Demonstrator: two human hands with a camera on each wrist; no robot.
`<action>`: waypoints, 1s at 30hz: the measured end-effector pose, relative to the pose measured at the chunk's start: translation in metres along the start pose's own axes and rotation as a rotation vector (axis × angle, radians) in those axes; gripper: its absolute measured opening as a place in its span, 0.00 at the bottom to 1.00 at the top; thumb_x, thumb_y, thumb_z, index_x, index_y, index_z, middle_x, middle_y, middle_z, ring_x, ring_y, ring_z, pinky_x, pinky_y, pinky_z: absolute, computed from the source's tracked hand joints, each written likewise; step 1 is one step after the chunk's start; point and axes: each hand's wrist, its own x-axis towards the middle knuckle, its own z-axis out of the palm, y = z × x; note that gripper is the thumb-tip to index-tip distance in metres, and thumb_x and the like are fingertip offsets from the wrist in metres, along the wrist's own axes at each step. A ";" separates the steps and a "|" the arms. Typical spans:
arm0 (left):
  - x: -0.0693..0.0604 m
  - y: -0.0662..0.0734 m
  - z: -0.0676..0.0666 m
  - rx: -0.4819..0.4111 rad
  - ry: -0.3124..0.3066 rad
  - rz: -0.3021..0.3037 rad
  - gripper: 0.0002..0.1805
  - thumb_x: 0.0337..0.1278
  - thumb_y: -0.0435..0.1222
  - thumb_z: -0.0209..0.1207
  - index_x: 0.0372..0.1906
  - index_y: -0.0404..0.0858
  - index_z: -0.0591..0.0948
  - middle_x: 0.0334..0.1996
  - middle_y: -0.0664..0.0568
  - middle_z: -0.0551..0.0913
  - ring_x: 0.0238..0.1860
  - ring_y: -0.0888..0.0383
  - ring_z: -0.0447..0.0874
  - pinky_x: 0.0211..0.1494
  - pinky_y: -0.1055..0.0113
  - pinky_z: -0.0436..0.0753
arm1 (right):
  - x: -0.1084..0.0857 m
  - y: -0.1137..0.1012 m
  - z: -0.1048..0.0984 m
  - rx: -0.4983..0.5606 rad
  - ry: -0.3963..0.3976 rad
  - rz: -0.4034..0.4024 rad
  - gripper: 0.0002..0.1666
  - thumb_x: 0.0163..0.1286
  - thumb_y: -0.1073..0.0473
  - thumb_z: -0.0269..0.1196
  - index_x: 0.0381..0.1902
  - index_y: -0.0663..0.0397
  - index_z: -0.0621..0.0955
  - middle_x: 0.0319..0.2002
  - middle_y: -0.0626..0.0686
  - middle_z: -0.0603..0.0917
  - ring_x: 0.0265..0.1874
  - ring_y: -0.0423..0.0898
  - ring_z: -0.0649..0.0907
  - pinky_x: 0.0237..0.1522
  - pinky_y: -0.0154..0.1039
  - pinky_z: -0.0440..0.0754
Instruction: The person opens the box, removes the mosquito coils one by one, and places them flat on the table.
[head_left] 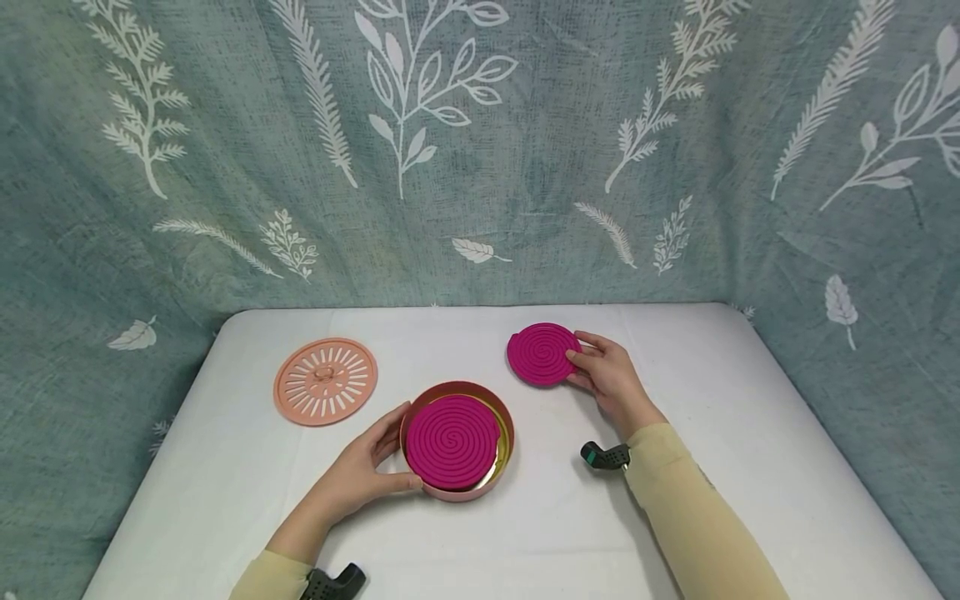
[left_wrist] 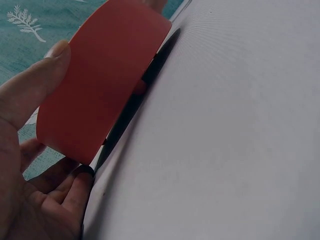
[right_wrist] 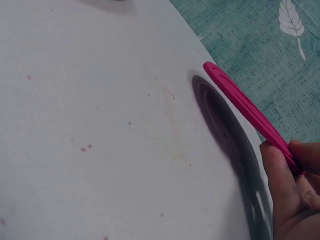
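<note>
In the lower centre of the head view, a round coral-pink tin with a gold-coloured interior [head_left: 459, 495] is gripped at its left side by the left hand [head_left: 363, 475], thumb and fingers spread around its wall. Inside it, a flat magenta spiral coil [head_left: 452, 442] is held. Right of centre, a second magenta spiral disc [head_left: 542, 355] is pinched by its right edge between the thumb and fingers of the right hand [head_left: 611, 379], above the white cloth-covered table [head_left: 570, 533]. A slotted peach round lid [head_left: 326, 382] is seen lying left of centre.
</note>
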 end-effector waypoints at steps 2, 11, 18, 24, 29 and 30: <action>0.000 0.001 0.000 -0.001 -0.001 -0.002 0.62 0.30 0.50 0.82 0.76 0.56 0.60 0.71 0.58 0.65 0.70 0.62 0.65 0.69 0.73 0.68 | 0.003 0.001 0.001 -0.013 0.013 0.010 0.35 0.72 0.64 0.62 0.74 0.52 0.65 0.59 0.59 0.75 0.36 0.41 0.86 0.40 0.38 0.89; 0.000 0.002 0.000 0.009 0.010 -0.022 0.62 0.28 0.51 0.82 0.76 0.54 0.61 0.71 0.60 0.65 0.69 0.63 0.65 0.68 0.74 0.69 | 0.006 0.003 0.004 -0.035 0.021 0.026 0.34 0.73 0.64 0.61 0.74 0.52 0.65 0.61 0.60 0.74 0.40 0.43 0.86 0.43 0.40 0.89; 0.000 0.001 0.001 0.004 0.013 -0.005 0.62 0.29 0.50 0.82 0.76 0.55 0.61 0.71 0.59 0.65 0.69 0.61 0.66 0.69 0.72 0.69 | 0.006 0.006 0.002 -0.073 0.005 0.022 0.34 0.73 0.65 0.60 0.74 0.54 0.65 0.60 0.61 0.74 0.39 0.42 0.86 0.42 0.39 0.89; -0.001 0.000 0.000 -0.005 0.005 0.019 0.61 0.31 0.48 0.82 0.76 0.55 0.61 0.72 0.55 0.64 0.70 0.58 0.65 0.70 0.71 0.68 | 0.005 0.005 0.000 -0.083 -0.021 0.032 0.35 0.72 0.65 0.61 0.75 0.55 0.65 0.61 0.60 0.74 0.42 0.43 0.85 0.44 0.40 0.89; -0.001 -0.001 0.000 -0.018 -0.002 0.031 0.60 0.33 0.47 0.82 0.76 0.54 0.61 0.73 0.54 0.64 0.71 0.57 0.64 0.71 0.70 0.67 | 0.002 -0.001 -0.003 -0.125 -0.051 0.054 0.36 0.72 0.62 0.62 0.75 0.55 0.65 0.65 0.60 0.72 0.48 0.43 0.83 0.48 0.41 0.87; -0.001 -0.001 0.000 -0.018 -0.001 0.030 0.59 0.33 0.47 0.81 0.76 0.54 0.61 0.72 0.54 0.64 0.71 0.57 0.64 0.71 0.70 0.67 | 0.002 -0.002 -0.003 -0.138 -0.057 0.054 0.36 0.72 0.61 0.63 0.75 0.56 0.64 0.66 0.61 0.71 0.50 0.43 0.82 0.49 0.41 0.87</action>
